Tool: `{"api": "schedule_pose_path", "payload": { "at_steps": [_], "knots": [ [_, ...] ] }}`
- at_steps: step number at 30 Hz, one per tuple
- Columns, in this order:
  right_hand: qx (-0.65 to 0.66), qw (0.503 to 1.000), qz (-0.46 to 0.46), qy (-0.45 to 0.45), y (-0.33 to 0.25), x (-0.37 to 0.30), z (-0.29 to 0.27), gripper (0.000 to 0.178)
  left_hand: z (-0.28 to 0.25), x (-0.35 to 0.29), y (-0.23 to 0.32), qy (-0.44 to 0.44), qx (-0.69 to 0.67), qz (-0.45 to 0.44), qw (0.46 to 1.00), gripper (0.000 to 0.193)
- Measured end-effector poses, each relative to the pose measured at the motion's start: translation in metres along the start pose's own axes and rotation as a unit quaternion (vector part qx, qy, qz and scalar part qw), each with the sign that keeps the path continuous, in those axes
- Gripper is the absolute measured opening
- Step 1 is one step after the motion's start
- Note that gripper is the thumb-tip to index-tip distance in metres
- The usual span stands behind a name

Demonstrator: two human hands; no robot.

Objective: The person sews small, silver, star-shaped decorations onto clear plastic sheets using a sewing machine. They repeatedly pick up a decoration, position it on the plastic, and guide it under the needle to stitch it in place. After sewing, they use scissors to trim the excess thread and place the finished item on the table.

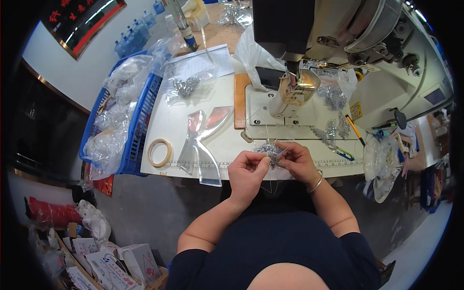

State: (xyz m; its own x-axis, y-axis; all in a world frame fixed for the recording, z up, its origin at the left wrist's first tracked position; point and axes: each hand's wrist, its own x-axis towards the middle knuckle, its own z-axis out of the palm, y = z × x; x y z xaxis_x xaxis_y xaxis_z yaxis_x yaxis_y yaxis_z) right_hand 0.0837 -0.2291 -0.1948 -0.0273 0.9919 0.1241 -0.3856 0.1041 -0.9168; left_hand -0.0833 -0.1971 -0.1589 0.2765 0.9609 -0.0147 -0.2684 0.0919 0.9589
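Head view: our left hand (246,173) and right hand (298,162) pinch the silvery piece (266,148) near the front edge of the table (169,121); dangling thread (277,183) may tangle if pulled unevenly.

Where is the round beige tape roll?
Head view: the tape roll lies left on the white table, between the blue plastic basket and clear X-shaped plastic piece.
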Motion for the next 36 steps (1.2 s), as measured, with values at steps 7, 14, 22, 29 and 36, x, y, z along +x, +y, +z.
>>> {"api": "schedule_pose_path", "payload": {
  "at_steps": [7, 14, 22, 29, 36],
  "knots": [
    [0.007, 1.0, -0.003, -0.001, 0.003, -0.001, -0.002, 0.043, 0.002, -0.001, -0.001, 0.009, 0.008, 0.001, 1.0, 0.009],
    [0.017, 1.0, -0.002, -0.017, 0.008, -0.002, -0.003, 0.043, 0.005, -0.003, -0.006, 0.017, -0.039, 0.01, 0.999, 0.016],
    [0.029, 0.999, -0.016, -0.019, 0.005, -0.004, -0.001, 0.043, 0.013, -0.002, 0.006, 0.033, -0.117, -0.018, 0.992, 0.028],
    [-0.107, 0.993, -0.032, -0.024, -0.015, -0.003, 0.003, 0.039, -0.005, 0.004, -0.005, -0.055, -0.049, -0.02, 0.997, 0.027],
    [-0.083, 0.996, 0.007, 0.021, -0.034, -0.003, 0.014, 0.048, -0.009, 0.008, -0.02, -0.04, -0.01, -0.019, 0.999, 0.024]
  ]
}}
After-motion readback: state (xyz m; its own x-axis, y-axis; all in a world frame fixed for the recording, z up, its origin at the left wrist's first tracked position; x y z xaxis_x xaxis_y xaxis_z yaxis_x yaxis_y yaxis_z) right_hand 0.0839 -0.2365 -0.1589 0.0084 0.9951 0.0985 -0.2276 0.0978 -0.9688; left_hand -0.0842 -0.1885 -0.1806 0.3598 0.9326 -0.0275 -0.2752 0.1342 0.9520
